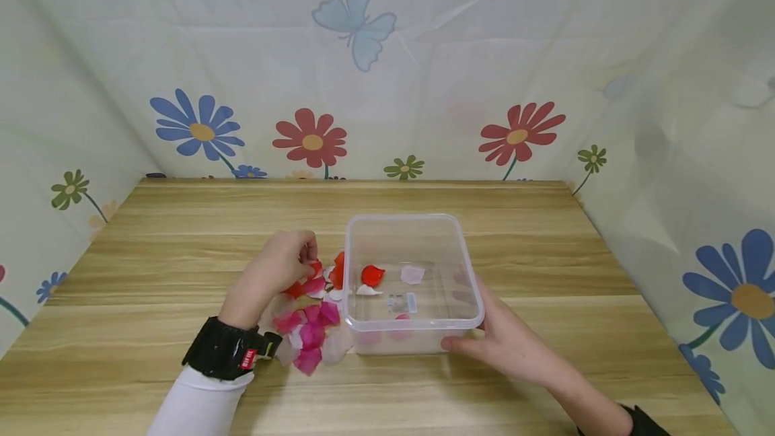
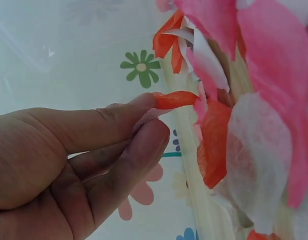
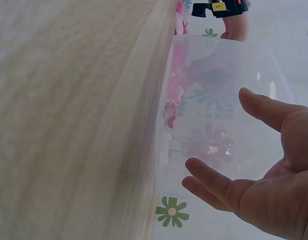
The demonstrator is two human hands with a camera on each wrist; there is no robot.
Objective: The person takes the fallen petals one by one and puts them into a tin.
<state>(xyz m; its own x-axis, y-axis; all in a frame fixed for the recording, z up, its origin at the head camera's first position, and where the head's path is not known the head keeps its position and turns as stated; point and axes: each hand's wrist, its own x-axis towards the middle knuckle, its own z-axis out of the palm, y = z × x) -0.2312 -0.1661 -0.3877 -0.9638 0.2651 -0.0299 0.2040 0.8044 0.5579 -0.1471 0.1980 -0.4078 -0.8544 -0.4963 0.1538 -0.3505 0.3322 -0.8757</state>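
Observation:
My left hand (image 1: 275, 264) is over a loose pile of artificial petals (image 1: 311, 335) in pink, red and white on the table. Its thumb and fingers pinch an orange-red petal (image 2: 176, 100), plain in the left wrist view; a paler bit shows between the fingertips. Right of the pile stands a clear plastic box (image 1: 412, 323), lidless. Inside it lie a red petal (image 1: 372, 276), a pale petal (image 1: 413, 274) and a white one (image 1: 368, 290). At the box's right side is my right hand (image 1: 505, 342), thumb near the front corner, fingers extended along the wall (image 3: 214, 115).
The wood-grain table (image 1: 545, 268) reaches back to a pale curtain (image 1: 412, 86) printed with flowers and a butterfly. Similar cloth hangs on both sides. A black strap (image 1: 224, 348) wraps my left wrist. A small label (image 1: 402, 303) shows at the box's bottom.

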